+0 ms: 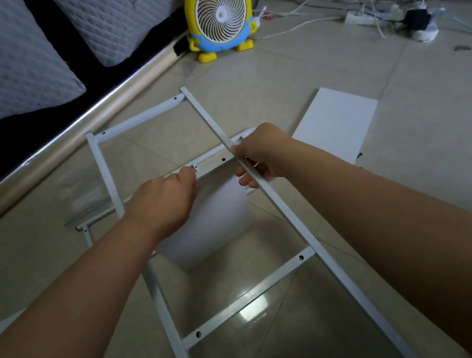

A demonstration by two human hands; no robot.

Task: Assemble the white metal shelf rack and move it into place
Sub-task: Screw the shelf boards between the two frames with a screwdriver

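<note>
Running through right hand (262,155): frame rail (208,120).

The left hand (166,200) covers whatever its fingertips pinch at the crossbar (213,163). Its wrist hides part of the white panel (217,223). Nearer, the frame (249,296) runs off the bottom edge.

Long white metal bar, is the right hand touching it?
Touching. Head view: the right hand has its fingers curled round the long white metal bar.
</note>
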